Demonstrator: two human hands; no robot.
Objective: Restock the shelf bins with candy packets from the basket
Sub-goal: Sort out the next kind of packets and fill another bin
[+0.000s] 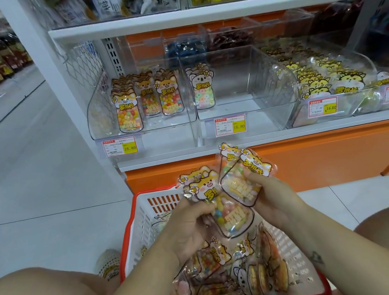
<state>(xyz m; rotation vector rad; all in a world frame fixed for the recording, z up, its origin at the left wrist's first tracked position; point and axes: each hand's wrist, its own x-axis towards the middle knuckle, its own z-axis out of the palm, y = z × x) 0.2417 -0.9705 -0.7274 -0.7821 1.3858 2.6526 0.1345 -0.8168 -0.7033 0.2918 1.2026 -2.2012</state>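
1. The white shelf (200, 18) stands in front of me, with an orange base below it.
2. The red-rimmed white basket (126, 237) sits on the floor between my knees, with loose candy packets (224, 275) heaped in it.
3. Three clear bins are on the shelf. The left bin (104, 113) holds upright rows of packets. The middle bin (253, 82) has a few at its left wall. The right bin (359, 65) is piled full.
4. My hands are close together above the basket. My left hand (187, 229) pinches a couple of fox packets (228, 215). My right hand (271, 194) grips two fanned packets (240, 185) that overlap the left ones.
5. Yellow price tags (120, 147) hang on the bin fronts.
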